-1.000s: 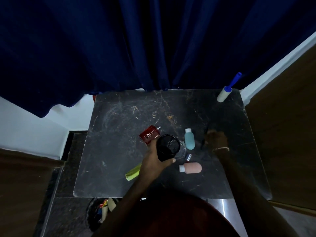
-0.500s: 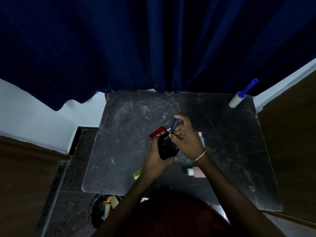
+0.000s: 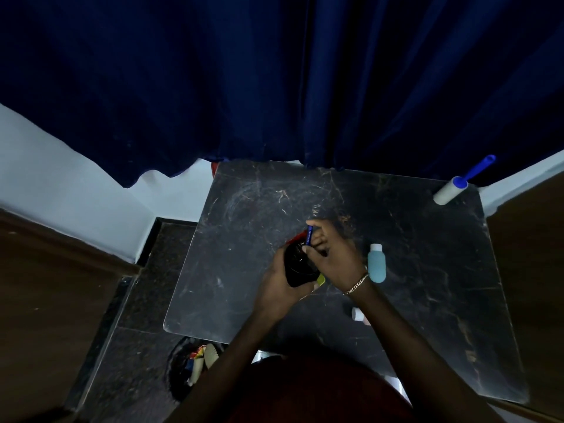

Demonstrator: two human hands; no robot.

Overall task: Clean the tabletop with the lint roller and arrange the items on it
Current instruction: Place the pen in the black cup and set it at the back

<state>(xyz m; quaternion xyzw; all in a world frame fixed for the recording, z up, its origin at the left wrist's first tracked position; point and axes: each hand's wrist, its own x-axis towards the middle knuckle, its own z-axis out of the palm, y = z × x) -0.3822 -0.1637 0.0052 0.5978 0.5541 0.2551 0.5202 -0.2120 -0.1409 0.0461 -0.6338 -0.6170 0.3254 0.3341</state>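
Dark marble counter point(image 3: 427, 270) seen from above, w/ a deep blue curtain point(image 3: 274, 87) hanging behind its far edge. Lint roller point(image 3: 451, 193) lies at the far right corner of the counter, white roll on the surface, blue handle sticking out past the edge toward the curtain; well apart from both hands. Near the counter's middle, left hand point(image 3: 276, 288) is wrapped around a black mesh cup point(image 3: 297, 267), fingers closed on its side, cup tilted so the mouth faces up and away. Right hand point(image 3: 334, 257) is just above the cup's mouth, fingers pinched narrow on a small blue pen-like stick point(image 3: 309, 236), held roughly upright w/ its lower end at the cup's rim; can't tell if it's inside yet. Gold bracelet point(image 3: 357, 285) on the right wrist. A red box point(image 3: 295, 238) peeks out just behind the cup, mostly hidden. Teal bottle point(image 3: 376, 264) w/ white cap lies flat just right of the right hand, cap pointing away. A bit of yellow-green point(image 3: 320, 279), prob. a comb, shows under the hands. Pink bottle point(image 3: 358, 315) w/ white cap is mostly covered by the right forearm, nearer the front edge. On the floor left of the counter sits a dark bin point(image 3: 183, 370) w/ scraps in it.
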